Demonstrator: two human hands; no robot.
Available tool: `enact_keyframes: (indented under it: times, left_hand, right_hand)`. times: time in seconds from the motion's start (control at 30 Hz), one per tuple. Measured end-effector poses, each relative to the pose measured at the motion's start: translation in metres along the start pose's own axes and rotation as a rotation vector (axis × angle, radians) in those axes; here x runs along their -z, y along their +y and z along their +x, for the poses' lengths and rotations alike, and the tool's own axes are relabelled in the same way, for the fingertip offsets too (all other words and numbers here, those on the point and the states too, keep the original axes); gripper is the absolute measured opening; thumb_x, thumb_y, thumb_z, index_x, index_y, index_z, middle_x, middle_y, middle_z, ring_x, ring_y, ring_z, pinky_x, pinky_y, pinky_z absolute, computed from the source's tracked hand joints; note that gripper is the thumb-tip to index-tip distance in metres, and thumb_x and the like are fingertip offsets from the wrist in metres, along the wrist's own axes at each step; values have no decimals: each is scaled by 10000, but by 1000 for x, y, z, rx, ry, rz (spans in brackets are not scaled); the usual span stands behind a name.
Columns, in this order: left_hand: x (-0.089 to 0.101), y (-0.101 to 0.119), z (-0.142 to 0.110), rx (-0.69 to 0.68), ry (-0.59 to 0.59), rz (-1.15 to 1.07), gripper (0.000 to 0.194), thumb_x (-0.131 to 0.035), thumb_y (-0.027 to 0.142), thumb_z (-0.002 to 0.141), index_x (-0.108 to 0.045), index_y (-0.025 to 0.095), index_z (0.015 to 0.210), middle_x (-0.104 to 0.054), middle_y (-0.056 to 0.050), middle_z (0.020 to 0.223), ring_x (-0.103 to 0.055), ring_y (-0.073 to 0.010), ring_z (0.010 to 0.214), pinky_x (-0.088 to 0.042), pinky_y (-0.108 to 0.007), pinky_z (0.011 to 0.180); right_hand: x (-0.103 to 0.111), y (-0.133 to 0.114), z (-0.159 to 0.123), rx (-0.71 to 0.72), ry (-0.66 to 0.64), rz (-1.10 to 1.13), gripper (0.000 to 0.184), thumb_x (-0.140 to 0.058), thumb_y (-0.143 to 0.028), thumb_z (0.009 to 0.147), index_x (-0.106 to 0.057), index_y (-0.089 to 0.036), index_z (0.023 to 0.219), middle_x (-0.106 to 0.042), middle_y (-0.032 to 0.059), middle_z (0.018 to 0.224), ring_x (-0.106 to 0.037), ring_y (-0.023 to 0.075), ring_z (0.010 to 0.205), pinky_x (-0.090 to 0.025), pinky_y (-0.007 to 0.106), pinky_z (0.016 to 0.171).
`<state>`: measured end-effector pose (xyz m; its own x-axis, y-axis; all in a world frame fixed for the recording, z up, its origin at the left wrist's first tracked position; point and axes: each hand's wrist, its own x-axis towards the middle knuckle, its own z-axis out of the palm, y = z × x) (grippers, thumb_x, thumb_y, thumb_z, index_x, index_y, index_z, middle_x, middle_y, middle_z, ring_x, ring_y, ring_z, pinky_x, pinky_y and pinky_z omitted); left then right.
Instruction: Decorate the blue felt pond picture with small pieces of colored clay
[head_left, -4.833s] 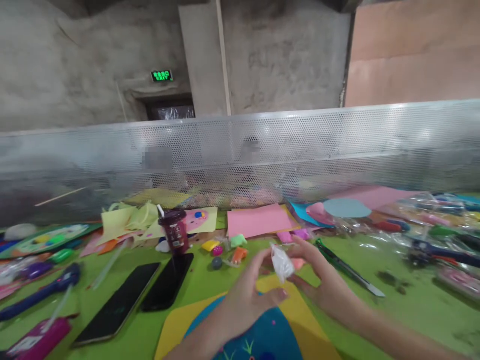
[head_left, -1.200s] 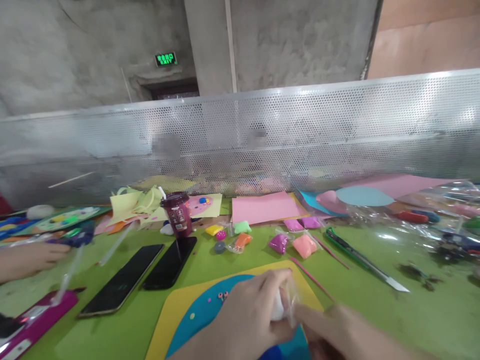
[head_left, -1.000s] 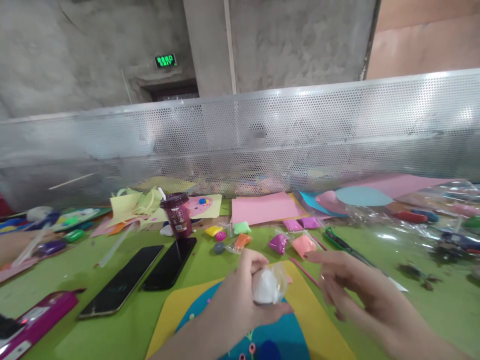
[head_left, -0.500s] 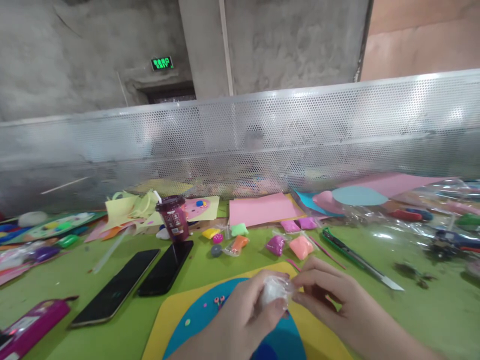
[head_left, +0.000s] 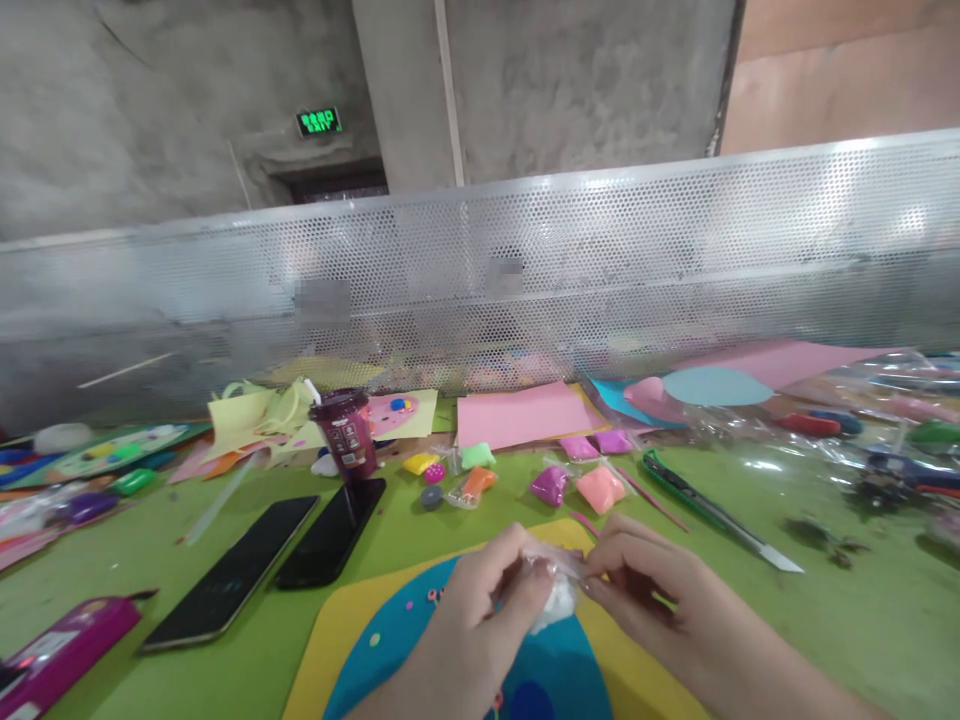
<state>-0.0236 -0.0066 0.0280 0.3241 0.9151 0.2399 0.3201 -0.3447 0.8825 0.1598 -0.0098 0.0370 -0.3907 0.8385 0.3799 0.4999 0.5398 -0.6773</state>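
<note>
Low in the centre of the frame, the left hand's point(head_left: 480, 620) and right hand's point(head_left: 667, 600) fingers pinch a clear bag point(head_left: 564, 564) — its white lump point(head_left: 558, 604), perhaps clay, could drop onto the blue card point(head_left: 394, 660) if the film tears abruptly.

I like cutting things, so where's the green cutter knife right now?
In the head view, it's right of the peach packet, beyond the right hand.
</note>
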Motion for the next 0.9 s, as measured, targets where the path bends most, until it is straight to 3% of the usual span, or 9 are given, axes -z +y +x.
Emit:
enact_keyframes:
  times: [0.13, 0.3, 0.4, 0.6, 0.77, 0.9]
  left_hand:
    - [-3, 2, 0, -17, -87, -117, 318, -429, 457, 875, -587, 181, 858, -540, -7, 661, -544, -164, 710, -443, -247, 664]
    - [-3, 2, -1, -24, -16, -233, 267, -458, 428, 878, -543, 184, 812, -641, -58, 896, -578, -165, 806, -461, -266, 771]
    - [-3, 2, -2, -53, -3, -174, 271, -446, 423, 880, -544, 184, 794, -646, -75, 948, -582, -182, 848, -460, -301, 819]
    - [-7, 1, -4, -98, 0, 12, 260, -423, 384, 890, -550, 194, 766, -635, -34, 744, -598, -175, 749, -483, -279, 729]
    - [-8, 1, -6, -107, 43, -33, 179, -466, 352, 870, -568, 212, 822, -658, -55, 1003, -591, -198, 950, -466, -308, 825]
    - [-7, 3, -5, -108, 30, -9, 204, -472, 364, 860, -581, 207, 789, -644, -62, 1073, -599, -205, 947, -465, -319, 848]
  right_hand:
    - [-2, -1, -1, 9, 18, 11, 164, -469, -272, 893, -579, -217, 784, -500, -4, 745, -482, 121, 591, -409, 213, 510]
    - [-2, -4, -3, 23, 35, -25, 175, -438, -200, 894, -546, -212, 757, -494, -4, 760, -461, 115, 590, -383, 203, 494]
    - [-4, -3, -2, 47, 31, -24, 164, -453, -195, 889, -554, -213, 761, -493, -9, 744, -455, 110, 580, -378, 197, 491]
    - [-4, -7, -3, 114, 69, -20, 162, -443, -186, 870, -566, -191, 764, -505, 20, 747, -478, 124, 583, -396, 208, 471]
    - [-6, -10, -5, 141, 71, -32, 175, -417, -153, 858, -532, -194, 733, -505, 20, 748, -485, 125, 595, -412, 211, 492]
    - [-11, -12, -2, 167, 72, -38, 165, -428, -166, 858, -546, -188, 744, -526, 27, 762, -510, 124, 625, -432, 210, 514]
